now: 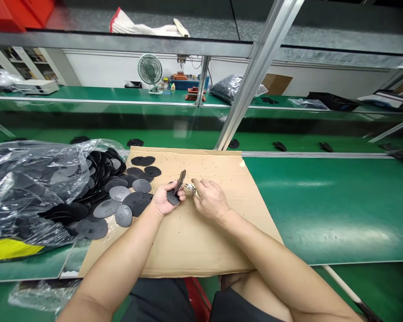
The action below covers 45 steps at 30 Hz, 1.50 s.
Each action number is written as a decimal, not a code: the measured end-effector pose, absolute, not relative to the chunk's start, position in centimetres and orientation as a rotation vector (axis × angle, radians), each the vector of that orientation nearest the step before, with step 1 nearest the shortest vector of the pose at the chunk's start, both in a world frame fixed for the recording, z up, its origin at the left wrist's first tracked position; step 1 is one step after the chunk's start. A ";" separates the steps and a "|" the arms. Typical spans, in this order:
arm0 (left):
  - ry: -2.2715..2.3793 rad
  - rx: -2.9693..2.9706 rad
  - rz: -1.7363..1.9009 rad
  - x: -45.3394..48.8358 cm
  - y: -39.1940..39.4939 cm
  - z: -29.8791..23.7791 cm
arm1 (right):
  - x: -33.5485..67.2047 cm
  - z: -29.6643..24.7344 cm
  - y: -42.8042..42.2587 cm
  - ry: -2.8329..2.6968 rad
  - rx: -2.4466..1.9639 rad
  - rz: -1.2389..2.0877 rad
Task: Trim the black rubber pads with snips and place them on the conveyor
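Head camera: how are the two hands posed?

"Both forearms reach from the near side toward the middle. The left hand (164,199) has its fingers grasping one black piece (173,197). The right hand (210,199), its back upward, has fingers closed around one small metal tool (190,188), just beside this piece."

"And the surface, the room?"

"One cardboard sheet (201,250) lies below the hands, on a green worktop (315,201). On the far side stands one fan (150,69); on the shelf (215,24) above lies one white glove (144,26)."

"How many black ovals (119,193) at left?"

"They overlap, so I cannot count; one clear bag (30,192) holds more."
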<state>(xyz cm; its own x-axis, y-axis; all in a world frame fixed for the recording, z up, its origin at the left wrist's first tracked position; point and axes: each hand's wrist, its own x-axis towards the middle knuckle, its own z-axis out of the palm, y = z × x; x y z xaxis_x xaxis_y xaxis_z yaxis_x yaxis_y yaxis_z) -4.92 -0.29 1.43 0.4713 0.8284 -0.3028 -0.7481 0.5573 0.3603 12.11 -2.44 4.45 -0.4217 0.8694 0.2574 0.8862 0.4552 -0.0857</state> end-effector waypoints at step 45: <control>0.867 0.650 1.299 -3.4 0.1 0.2 | 11.8 1.8 -0.5 -1.258 -1.125 1.185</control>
